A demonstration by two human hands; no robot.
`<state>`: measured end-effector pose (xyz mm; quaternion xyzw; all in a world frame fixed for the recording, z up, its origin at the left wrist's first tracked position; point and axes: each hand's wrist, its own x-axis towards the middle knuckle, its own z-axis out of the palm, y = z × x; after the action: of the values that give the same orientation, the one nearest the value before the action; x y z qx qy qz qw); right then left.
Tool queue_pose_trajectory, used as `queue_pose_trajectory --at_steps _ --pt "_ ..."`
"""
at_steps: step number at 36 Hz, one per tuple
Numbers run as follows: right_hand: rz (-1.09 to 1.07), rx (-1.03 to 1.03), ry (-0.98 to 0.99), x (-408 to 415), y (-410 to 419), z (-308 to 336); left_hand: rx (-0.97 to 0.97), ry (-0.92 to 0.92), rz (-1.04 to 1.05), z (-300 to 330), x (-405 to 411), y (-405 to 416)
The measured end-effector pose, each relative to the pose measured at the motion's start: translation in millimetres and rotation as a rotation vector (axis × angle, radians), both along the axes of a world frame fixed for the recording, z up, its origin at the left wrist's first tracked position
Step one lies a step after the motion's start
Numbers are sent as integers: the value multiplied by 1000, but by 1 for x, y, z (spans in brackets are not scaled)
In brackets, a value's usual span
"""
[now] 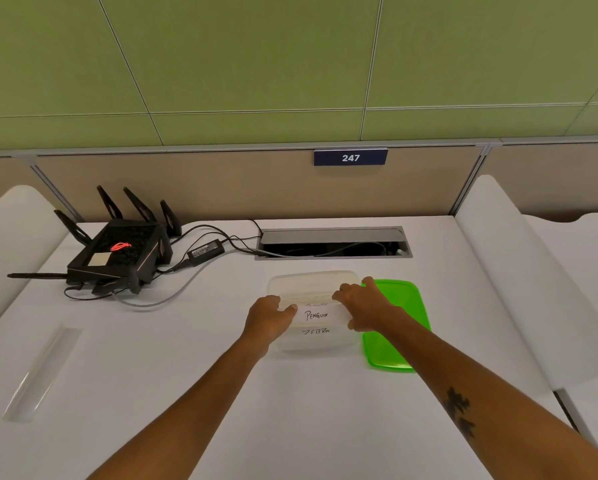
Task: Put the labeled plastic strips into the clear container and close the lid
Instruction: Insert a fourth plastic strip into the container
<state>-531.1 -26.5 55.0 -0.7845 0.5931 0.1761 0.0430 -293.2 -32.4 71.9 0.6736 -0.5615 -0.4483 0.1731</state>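
Observation:
A clear plastic container [311, 282] stands open on the white desk [290, 410]. Inside it lie white strips with handwritten labels; one reads PENGUIN [316, 315], another below it looks like ZEBRA [315, 331]. My left hand [271, 315] and my right hand [363, 303] reach into the container from either side, fingers curled on the ends of the strip stack at the level of the PENGUIN strip. The green lid [399, 337] lies flat on the desk just right of the container, partly under my right wrist.
A black router [117, 252] with antennas, its power brick [206, 251] and cables sit at the back left. An open cable hatch [332, 242] lies behind the container. A clear plastic sleeve [43, 372] rests at the left. Beige partitions close the back.

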Motion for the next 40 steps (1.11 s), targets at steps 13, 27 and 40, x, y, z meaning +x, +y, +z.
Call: queue_pose_trajectory --at_steps 13,27,40 --pt "38 15 49 6 -11 -9 127 -5 42 -1 -13 -11" --pt "150 77 158 13 -18 -14 310 157 94 -9 -20 -21" --pt "16 180 6 16 -11 -9 296 219 94 -16 -3 -18"
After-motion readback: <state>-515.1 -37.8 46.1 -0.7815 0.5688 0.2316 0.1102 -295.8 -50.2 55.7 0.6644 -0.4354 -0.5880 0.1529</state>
